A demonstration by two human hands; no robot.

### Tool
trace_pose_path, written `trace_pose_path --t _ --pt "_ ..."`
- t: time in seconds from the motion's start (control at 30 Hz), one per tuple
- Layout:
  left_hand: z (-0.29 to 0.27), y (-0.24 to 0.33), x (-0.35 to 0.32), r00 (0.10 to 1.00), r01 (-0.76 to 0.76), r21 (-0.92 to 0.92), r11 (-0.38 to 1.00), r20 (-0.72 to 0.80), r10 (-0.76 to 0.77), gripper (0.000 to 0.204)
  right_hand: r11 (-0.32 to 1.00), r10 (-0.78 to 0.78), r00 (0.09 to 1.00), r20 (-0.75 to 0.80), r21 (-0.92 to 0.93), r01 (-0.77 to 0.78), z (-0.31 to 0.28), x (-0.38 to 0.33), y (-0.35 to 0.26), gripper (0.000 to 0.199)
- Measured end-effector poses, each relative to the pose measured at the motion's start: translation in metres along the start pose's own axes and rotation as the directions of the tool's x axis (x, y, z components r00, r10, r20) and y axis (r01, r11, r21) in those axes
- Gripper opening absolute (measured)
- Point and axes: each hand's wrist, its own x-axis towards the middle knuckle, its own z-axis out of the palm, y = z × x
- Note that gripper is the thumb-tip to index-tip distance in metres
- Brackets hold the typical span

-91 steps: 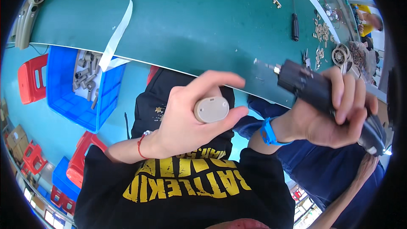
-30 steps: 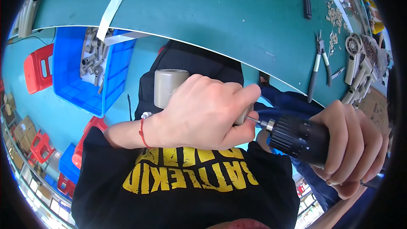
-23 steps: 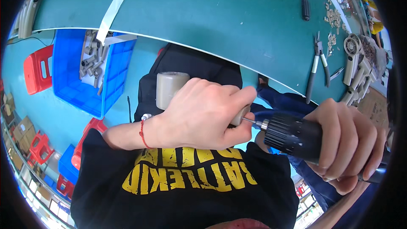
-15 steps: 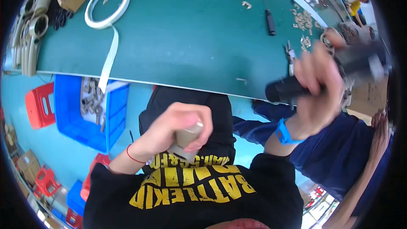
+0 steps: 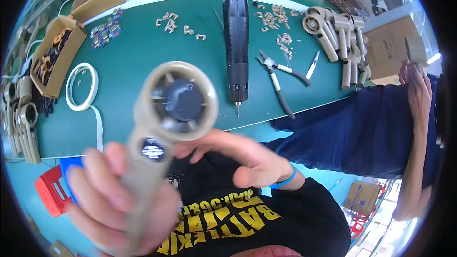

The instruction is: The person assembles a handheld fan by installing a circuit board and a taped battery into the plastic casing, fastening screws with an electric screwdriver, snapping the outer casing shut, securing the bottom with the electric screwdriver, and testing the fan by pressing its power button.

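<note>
A beige handheld fan, with a round head and a dark hub behind spokes, is raised close in front of me. My left hand is wrapped round its handle. Beside the lower right of the head, my right hand has its fingers stretched out and its thumb apart. The fingertips lie by the fan's neck; whether they touch it I cannot tell. Beyond the fan, a black electric screwdriver points its bit downward over the green table, with no hand on it.
Pliers, a small blade and small beige clips lie on the table. Beige housings are heaped at right, near another person's hand. At left are a tape roll, circuit boards and a parts box.
My right hand has let go of the black screwdriver and come left beside the fan. My left hand has raised the beige fan toward me. The view has shifted.
</note>
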Motion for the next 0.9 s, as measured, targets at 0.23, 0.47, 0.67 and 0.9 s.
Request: trace_pose_path --t 0.23,0.47,0.67,0.9 --pt "0.002 -0.024 -0.025 0.623 -0.41 0.385 0.827 0.78 -0.054 0.011 0.897 0.012 0.937 -0.348 0.418 0.144 -0.003 -0.029 -0.03 0.037" --pt "-0.029 -0.018 -0.011 0.843 -0.218 0.685 0.695 0.492 -0.22 0.015 0.893 -0.449 0.876 -0.178 -0.05 0.447 -0.007 -0.01 -0.075 0.012" --pt "-0.039 -0.019 0.016 0.865 -0.209 0.802 0.56 0.418 -0.276 0.019 0.407 -0.909 0.37 -0.191 -0.589 0.698 -0.004 -0.024 -0.06 0.028" --pt "-0.021 -0.03 -0.002 0.762 -0.231 0.803 0.549 0.501 -0.411 0.021 0.742 -0.669 0.726 -0.157 -0.198 0.641 -0.005 -0.016 -0.067 0.055"
